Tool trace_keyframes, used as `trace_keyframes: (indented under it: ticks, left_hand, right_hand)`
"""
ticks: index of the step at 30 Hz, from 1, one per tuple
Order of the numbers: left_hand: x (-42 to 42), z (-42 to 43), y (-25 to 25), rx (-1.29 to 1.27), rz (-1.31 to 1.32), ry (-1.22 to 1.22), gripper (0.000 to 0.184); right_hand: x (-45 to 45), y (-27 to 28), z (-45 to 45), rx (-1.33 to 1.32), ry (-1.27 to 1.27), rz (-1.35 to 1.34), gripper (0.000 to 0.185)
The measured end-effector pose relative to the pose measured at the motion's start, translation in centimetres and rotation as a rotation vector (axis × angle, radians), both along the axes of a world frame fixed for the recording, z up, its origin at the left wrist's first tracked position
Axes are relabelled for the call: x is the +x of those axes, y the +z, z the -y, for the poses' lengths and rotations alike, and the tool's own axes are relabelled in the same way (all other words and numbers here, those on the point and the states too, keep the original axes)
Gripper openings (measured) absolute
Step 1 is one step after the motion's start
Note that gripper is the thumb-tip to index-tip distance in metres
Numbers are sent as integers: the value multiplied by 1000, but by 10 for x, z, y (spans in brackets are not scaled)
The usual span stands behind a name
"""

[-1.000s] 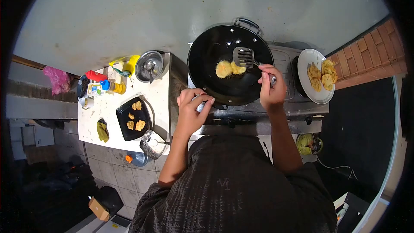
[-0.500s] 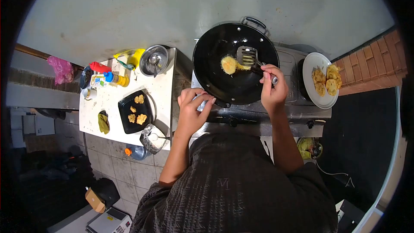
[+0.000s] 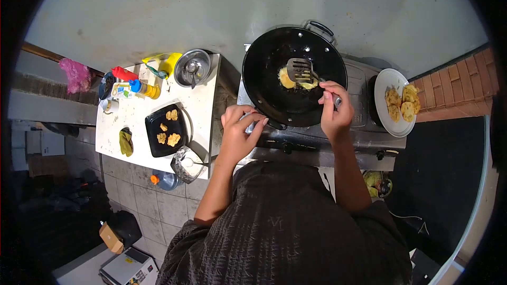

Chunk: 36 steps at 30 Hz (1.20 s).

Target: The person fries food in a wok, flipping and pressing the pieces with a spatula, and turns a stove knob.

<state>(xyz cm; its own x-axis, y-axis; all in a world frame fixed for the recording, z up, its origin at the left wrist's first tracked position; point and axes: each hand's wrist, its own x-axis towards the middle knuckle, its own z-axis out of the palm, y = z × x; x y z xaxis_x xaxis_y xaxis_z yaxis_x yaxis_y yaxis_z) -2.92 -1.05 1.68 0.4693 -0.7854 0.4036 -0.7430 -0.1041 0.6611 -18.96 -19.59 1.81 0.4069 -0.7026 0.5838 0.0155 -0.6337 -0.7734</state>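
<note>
My right hand (image 3: 337, 110) is closed round the handle of a slotted spatula (image 3: 300, 70). Its slotted head is inside the black wok (image 3: 264, 92), partly covering a pale yellow fritter (image 3: 287, 78). More yellow food shows just right of that fritter, beneath the spatula's edge. At the wok's near left rim, my left hand (image 3: 238, 133) has its fingers curled, with thumb and fingertips pinching the end of the near handle (image 3: 276, 125). The wok sits on a metal stove (image 3: 356, 111).
Several browned fritters (image 3: 407, 95) lie on a white plate (image 3: 388, 121) at the right. A white table (image 3: 111, 137) on the left bears a black square dish (image 3: 153, 148) with several fried pieces, a steel bowl (image 3: 182, 76), bottles (image 3: 150, 91) and a floury container (image 3: 186, 166).
The spatula's head has shifted slightly left and now covers part of the fritter that lay beside it. My left hand stays at the wok's near rim. The whole view has shifted a little.
</note>
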Motion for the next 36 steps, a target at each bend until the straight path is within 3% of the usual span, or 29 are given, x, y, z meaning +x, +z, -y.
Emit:
trace_keyframes:
  ticks: [21,27,36]
  left_hand:
    - [5,-3,-1,-13,15,-25,9]
    - [5,-5,1,-9,13,-15,9]
    - [0,-6,-1,-13,21,-8,10]
  right_hand:
    - [-12,-6,-3,57,-1,-67,10]
    - [-11,-2,5,46,-56,46,11]
    - [2,-7,-3,90,118,63,13]
